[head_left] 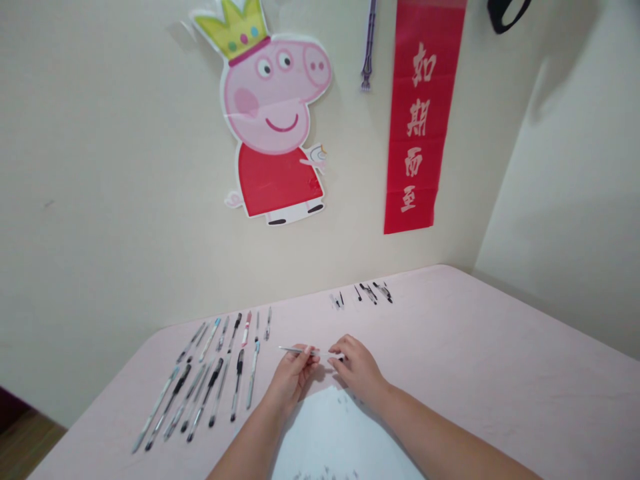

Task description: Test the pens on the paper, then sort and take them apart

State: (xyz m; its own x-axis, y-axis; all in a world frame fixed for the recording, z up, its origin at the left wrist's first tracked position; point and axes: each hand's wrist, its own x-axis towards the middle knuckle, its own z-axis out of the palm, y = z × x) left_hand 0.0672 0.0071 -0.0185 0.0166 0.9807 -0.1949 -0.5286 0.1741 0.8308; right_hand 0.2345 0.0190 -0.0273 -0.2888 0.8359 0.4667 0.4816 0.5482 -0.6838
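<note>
Over the front of the table, my left hand (299,368) grips a slim pen (290,349) between thumb and fingers, its thin grey end pointing left. From the right, my right hand (359,365) closes its thumb and fingers around the clear, dark-tipped other end of the pen. Whether that end is a separate piece is too small to tell. Left of my hands lie two rows of pens: a far row with a pink pen (247,329), and a near row with a black-capped pen (205,400). Below my wrists is a white sheet (340,433) with small dark marks.
Small groups of black and clear pen parts (369,293) lie near the table's back edge. The pink-covered table (480,360) meets the wall behind. A pig cutout (280,133) and a red banner (423,120) hang on that wall.
</note>
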